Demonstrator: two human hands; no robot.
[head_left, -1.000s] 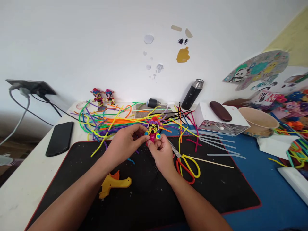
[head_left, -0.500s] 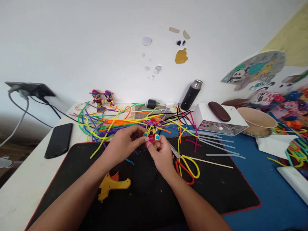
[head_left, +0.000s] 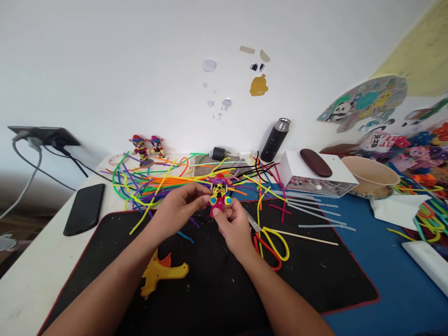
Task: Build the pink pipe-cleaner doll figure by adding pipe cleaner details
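Note:
A small pipe-cleaner figurine (head_left: 220,192), with a yellow and black face, pink body and blue-and-yellow hands, is held upright above the black mat (head_left: 301,275). My left hand (head_left: 187,203) pinches its side near one arm. My right hand (head_left: 234,223) grips its pink lower body, thumb in front. Part of the body is hidden by the fingers. Right of my right hand lie scissors (head_left: 268,238) with red and yellow handles. A yellow glue gun (head_left: 163,273) rests on the mat beside my left forearm, partly covered by it.
Coloured pipe cleaners (head_left: 168,179) spread behind my hands. Two similar figurines (head_left: 147,146) stand by the wall. A black phone (head_left: 84,209) lies left. A black thermos (head_left: 276,140), a white box (head_left: 317,175), clear glue sticks (head_left: 318,210) and a bowl (head_left: 371,170) are on the right.
The camera view has shifted slightly. Both hands still hold the figurine, which has turned or tilted a little, with its blue-and-yellow hands showing more fully.

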